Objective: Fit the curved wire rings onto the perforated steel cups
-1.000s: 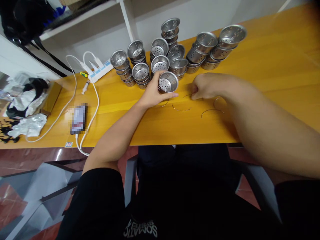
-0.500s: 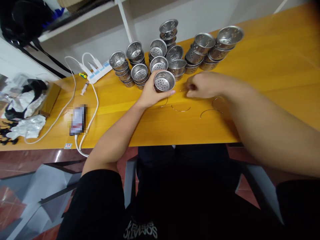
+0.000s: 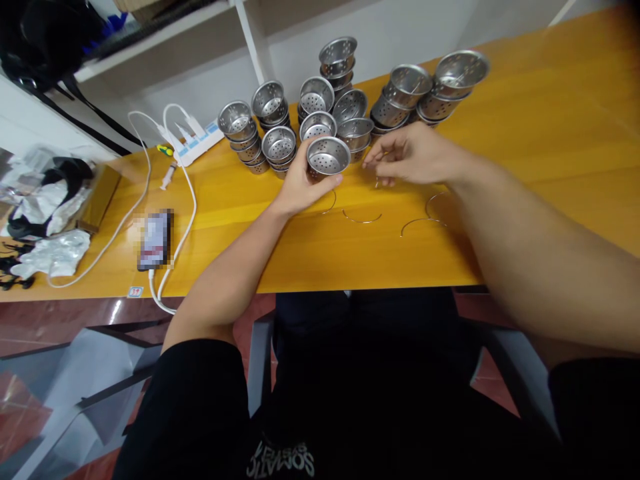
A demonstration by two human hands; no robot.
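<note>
My left hand (image 3: pixel 299 185) is wrapped round a perforated stainless-steel cup (image 3: pixel 327 160), its open mouth tilted toward me. To the right of the cup, my right hand (image 3: pixel 407 155) is closed in a pinch above the table. A short shiny end of thin metal wire (image 3: pixel 377 182) pokes out below its fingertips; the rest of that wire is hidden. Between my forearms lie several loose curved wires, one thin arc (image 3: pixel 362 221) in the middle and another bent wire (image 3: pixel 420 221) farther right.
Stacks of perforated cups (image 3: pixel 279 147) stand along the back, with leaning stacks (image 3: pixel 407 87) at right. A power strip (image 3: pixel 200 143), white cables, a syringe (image 3: pixel 169 175) and a phone (image 3: pixel 155 240) lie at left. A box (image 3: pixel 100 200) of clutter sits beyond.
My right hand has lifted and turned slightly, showing its fingers and the wire end beneath them. The cup in my left hand has risen a little.
</note>
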